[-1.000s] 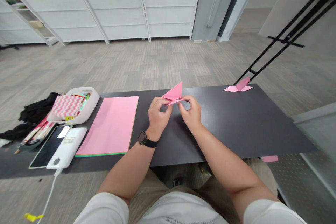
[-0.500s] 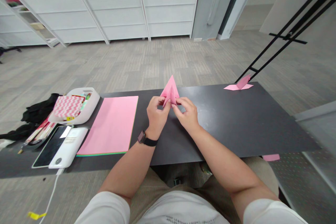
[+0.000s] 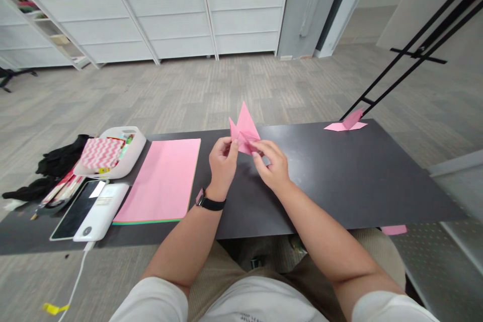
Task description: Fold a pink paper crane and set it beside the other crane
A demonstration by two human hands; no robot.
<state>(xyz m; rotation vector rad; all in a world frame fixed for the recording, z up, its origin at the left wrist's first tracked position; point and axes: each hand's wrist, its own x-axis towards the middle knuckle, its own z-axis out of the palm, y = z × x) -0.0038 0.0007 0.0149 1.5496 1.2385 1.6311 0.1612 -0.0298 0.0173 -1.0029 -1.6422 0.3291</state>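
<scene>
A folded piece of pink paper is held up above the dark table, its points facing away from me. My left hand pinches its left side between thumb and fingers. On the right side, my right hand grips the lower edge with thumb and fingertips. The fingertips partly cover the paper's lower folds. A stack of coloured paper sheets, pink on top, lies left of my left hand. Far to the right rests another folded pink paper figure with flat side points and one raised part.
At the left stand a white basket holding a pink zigzag-patterned item, a phone, and a white power bank with a cable. Black cloth lies behind them. A black metal stand rises beyond the table's right end.
The held paper has been turned and spread, so a separate point now stands up on its left. My hands have moved slightly apart. The view has shifted a little.
</scene>
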